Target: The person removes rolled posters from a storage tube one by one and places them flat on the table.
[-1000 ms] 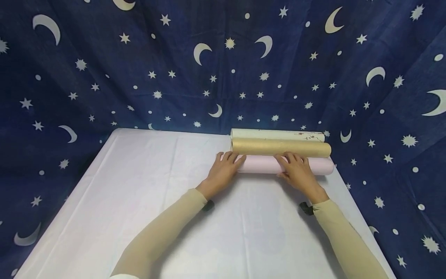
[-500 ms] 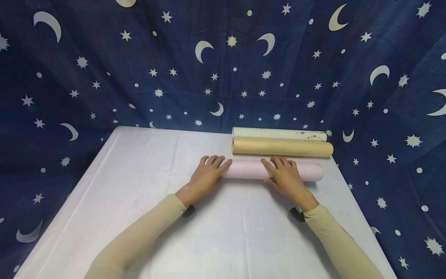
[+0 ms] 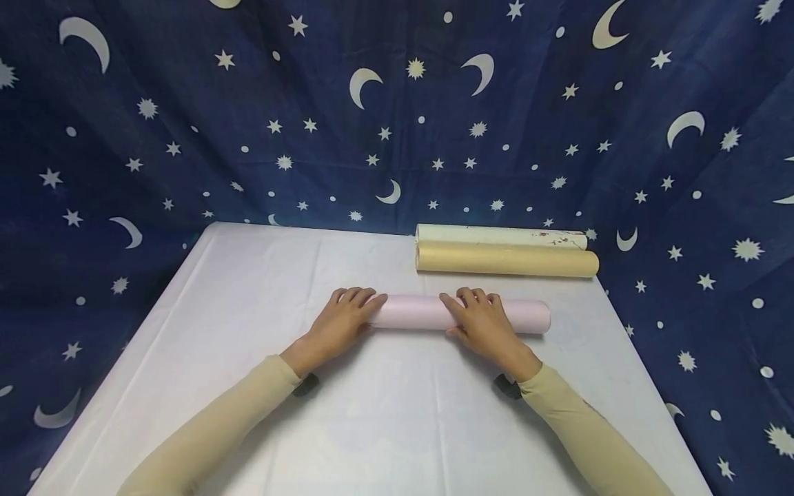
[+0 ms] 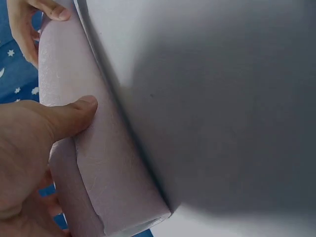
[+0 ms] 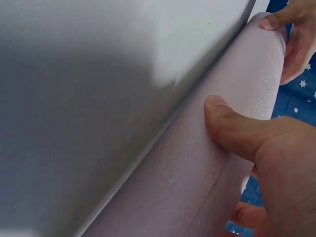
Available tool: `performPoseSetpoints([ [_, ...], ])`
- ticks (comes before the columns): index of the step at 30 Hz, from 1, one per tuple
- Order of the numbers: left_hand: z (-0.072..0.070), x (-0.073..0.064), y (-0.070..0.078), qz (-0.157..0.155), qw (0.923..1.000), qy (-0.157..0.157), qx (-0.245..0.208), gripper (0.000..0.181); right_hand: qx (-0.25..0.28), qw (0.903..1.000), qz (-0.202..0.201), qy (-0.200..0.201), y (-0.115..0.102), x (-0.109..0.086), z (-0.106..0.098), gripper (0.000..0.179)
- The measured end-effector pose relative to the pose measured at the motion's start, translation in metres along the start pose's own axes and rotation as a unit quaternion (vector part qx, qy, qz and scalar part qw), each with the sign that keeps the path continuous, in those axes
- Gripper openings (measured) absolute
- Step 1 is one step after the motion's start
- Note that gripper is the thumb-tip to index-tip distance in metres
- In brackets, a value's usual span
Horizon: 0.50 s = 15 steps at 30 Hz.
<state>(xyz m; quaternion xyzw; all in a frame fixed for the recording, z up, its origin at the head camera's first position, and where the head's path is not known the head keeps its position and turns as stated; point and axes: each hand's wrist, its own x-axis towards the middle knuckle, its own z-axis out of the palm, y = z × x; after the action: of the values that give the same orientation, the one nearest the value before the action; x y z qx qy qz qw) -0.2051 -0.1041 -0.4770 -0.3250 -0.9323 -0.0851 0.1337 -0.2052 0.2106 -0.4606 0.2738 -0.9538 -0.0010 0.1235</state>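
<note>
A pale pink roll of wallpaper [image 3: 412, 313] with a fine textured surface lies crosswise before me in the head view. My left hand [image 3: 340, 322] grips its left end, thumb on the near side and fingers over the far side. Further right along the same roll, my right hand [image 3: 486, 328] holds it in a like way, with the right end sticking out past the fingers. In the left wrist view the roll's loose paper edge shows below the thumb [image 4: 79, 114]. The right wrist view has the right thumb [image 5: 222, 121] pressed on the roll; the other fingers are partly hidden behind it.
Behind the pink roll, a gold roll [image 3: 507, 262] and a white roll with a floral print [image 3: 496, 235] lie side by side at the table's back right. A white cloth covers the table [image 3: 260, 275]. Dark blue star-and-moon curtains [image 3: 322, 89] stand behind and beside it.
Both hands have drawn the pink roll toward me and to the left, away from the gold roll it lay against. A gap now shows between them. The gold and white rolls stayed put.
</note>
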Motion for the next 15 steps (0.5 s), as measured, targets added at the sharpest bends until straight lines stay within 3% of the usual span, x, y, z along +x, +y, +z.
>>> performPoseSetpoints([
  [12,-0.0007,-0.0058,-0.006,-0.001,0.9994,-0.016,-0.032,0.062,-0.006,0.9995,0.002,-0.033,-0.0057,0.0034,0.003,0.07],
  [15,-0.0058,-0.0088,-0.0085,-0.016,0.9986,-0.003,-0.051,0.057,0.008,0.999,0.007,-0.044,-0.0085,0.0094,-0.0004,0.069],
])
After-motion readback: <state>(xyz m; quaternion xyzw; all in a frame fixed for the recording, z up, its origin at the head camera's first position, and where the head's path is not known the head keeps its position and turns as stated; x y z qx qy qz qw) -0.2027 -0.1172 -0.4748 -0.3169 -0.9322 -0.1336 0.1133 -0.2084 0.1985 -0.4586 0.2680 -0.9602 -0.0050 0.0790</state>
